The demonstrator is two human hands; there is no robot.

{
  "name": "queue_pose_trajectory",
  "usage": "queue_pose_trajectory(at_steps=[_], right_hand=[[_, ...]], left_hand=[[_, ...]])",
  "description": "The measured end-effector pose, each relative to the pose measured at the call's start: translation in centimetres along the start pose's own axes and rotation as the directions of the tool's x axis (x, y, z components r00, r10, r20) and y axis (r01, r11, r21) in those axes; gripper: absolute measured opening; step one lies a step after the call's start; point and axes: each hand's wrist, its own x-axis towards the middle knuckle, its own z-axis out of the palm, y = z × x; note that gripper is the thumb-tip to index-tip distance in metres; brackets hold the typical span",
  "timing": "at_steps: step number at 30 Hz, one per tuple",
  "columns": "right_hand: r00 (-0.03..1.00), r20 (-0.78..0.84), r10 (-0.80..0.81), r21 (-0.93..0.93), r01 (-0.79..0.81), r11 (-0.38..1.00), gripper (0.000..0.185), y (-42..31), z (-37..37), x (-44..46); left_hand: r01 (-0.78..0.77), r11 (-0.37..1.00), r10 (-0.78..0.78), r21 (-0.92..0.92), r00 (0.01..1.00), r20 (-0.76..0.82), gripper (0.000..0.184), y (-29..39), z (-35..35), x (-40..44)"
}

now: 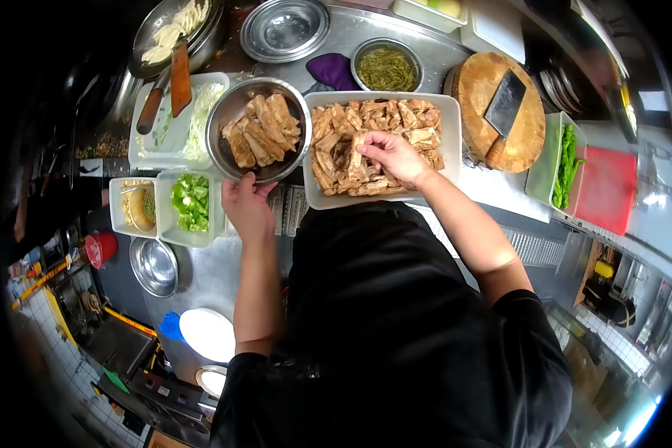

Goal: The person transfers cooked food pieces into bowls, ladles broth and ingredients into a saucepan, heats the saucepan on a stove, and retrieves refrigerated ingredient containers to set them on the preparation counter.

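My left hand (249, 207) grips the near rim of a steel bowl (218, 155), its fingers under the bowl and partly hidden. Inside the bowl lie several long brown meat pieces (260, 133) that look like cooked ribs. To the right, a white rectangular tub (455, 142) is filled with more of the same ribs (336, 166). Over the middle of this tub, my right hand (392, 154) is closed in a pinch on one rib (356, 151), between thumb and fingers.
A cleaver (506, 95) lies on a round chopping block (530, 134) at right. Green chillies (565, 168) sit beside a red board (608, 187). Behind are a bowl of green strips (387, 69) and a purple cloth (331, 71). Chopped greens (192, 200) and a knife (151, 108) are left.
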Motion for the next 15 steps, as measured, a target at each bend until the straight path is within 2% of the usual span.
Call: queue_pose_trajectory(at_steps=[2,3,6,11,12,15], right_hand=[[0.998,-0.055,0.026,0.009,-0.026,1.000,0.019,-0.5,-0.4,-0.5],[0.996,-0.079,-0.050,0.004,0.050,0.999,0.020,-1.1,-1.6,-0.2],[0.994,-0.107,-0.013,0.010,0.014,1.000,0.019,-1.2,-3.5,-1.8],[0.985,-0.163,0.051,-0.121,-0.072,0.990,0.019,-1.5,-6.3,-4.2],[0.973,-0.219,-0.072,-0.326,-0.004,0.945,0.021,-0.6,-7.2,-4.5],[0.972,-0.229,-0.043,-0.499,-0.079,0.863,0.021,-0.7,-9.2,-6.0]], left_hand=[[0.010,0.999,-0.011,0.031,1.000,0.017,0.007,0.0,-0.7,0.2],[-0.010,1.000,0.009,0.026,0.999,0.035,0.007,0.2,0.5,0.6],[0.010,1.000,-0.012,0.028,0.999,0.050,0.005,-0.3,1.2,0.2],[0.013,1.000,-0.014,0.017,0.995,0.094,0.005,-0.1,1.6,0.7],[0.006,1.000,-0.009,0.024,0.996,0.091,0.005,-0.1,1.7,0.8],[-0.004,0.999,0.000,0.051,0.997,0.073,0.007,0.1,1.9,1.1]])
